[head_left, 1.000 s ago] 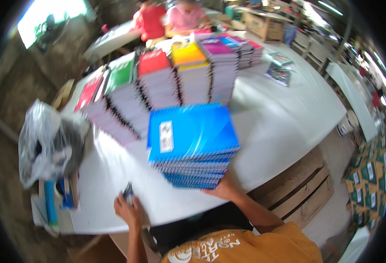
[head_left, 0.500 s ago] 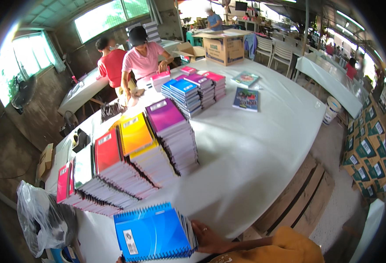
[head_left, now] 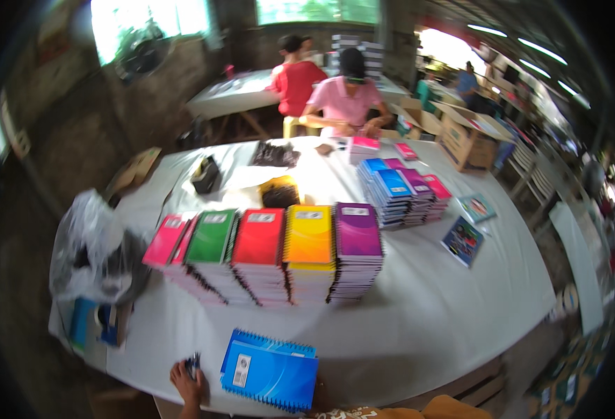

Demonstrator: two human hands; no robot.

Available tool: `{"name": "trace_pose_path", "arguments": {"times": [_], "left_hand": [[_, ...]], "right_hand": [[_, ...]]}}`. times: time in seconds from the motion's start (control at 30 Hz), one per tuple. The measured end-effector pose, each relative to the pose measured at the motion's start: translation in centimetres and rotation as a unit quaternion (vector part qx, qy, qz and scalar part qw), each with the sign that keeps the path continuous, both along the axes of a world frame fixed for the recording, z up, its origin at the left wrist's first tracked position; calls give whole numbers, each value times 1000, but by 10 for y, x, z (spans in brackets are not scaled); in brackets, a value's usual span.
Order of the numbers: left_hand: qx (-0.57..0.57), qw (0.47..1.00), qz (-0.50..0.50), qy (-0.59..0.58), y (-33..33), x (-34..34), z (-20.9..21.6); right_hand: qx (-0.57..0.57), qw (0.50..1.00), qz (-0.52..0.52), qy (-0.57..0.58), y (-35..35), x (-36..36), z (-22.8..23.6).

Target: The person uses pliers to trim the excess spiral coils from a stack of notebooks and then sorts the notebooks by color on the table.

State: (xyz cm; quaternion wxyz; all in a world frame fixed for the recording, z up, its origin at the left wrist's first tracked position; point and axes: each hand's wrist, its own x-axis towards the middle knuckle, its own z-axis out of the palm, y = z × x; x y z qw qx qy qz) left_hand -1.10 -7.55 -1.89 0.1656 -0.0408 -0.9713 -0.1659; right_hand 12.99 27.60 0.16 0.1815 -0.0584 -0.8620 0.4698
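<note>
Blue spiral notebooks (head_left: 279, 370) lie in a stack near the front edge of the table, a barcode label on the top cover. To their left my left hand (head_left: 185, 383) rests on the table, fingers closed round a small dark and silver object (head_left: 193, 364) too blurred to name. Only a sliver of my right hand (head_left: 321, 385) shows at the stack's right side; its fingers are hidden. Beyond stand tall stacks of spiral notebooks in a row: pink (head_left: 164, 241), green (head_left: 212, 237), red (head_left: 258, 237), yellow (head_left: 309, 234) and purple (head_left: 358, 230).
A clear plastic bag (head_left: 87, 244) and a tape dispenser (head_left: 108, 325) sit at the left edge. Smaller notebook stacks (head_left: 395, 185) and two loose books (head_left: 463, 241) lie to the right. Across the white table (head_left: 447, 328), a person in pink (head_left: 342, 105) handles notebooks near an open carton (head_left: 465, 140).
The view has swung left. My left hand, barely visible before, now shows left of the blue stack, holding a small object. My right hand is now mostly hidden behind the stack.
</note>
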Motion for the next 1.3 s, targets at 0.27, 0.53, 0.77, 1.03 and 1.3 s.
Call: {"name": "trace_pose_path", "arguments": {"times": [0.27, 0.53, 0.77, 1.03, 1.3], "left_hand": [[17, 1000, 2, 6, -12, 10, 15], [49, 996, 78, -13, 8, 23, 26], [58, 981, 185, -28, 9, 22, 31], [79, 959, 260, 74, 31, 32, 16], [597, 742, -93, -290, 131, 99, 41]], "right_hand": [[41, 996, 47, -60, 28, 13, -20], [68, 989, 104, -85, 67, 6, -26], [59, 984, 136, -103, 73, -11, -28], [48, 982, 124, -134, 68, -17, -31], [42, 979, 89, -178, 33, -21, -40]]}}
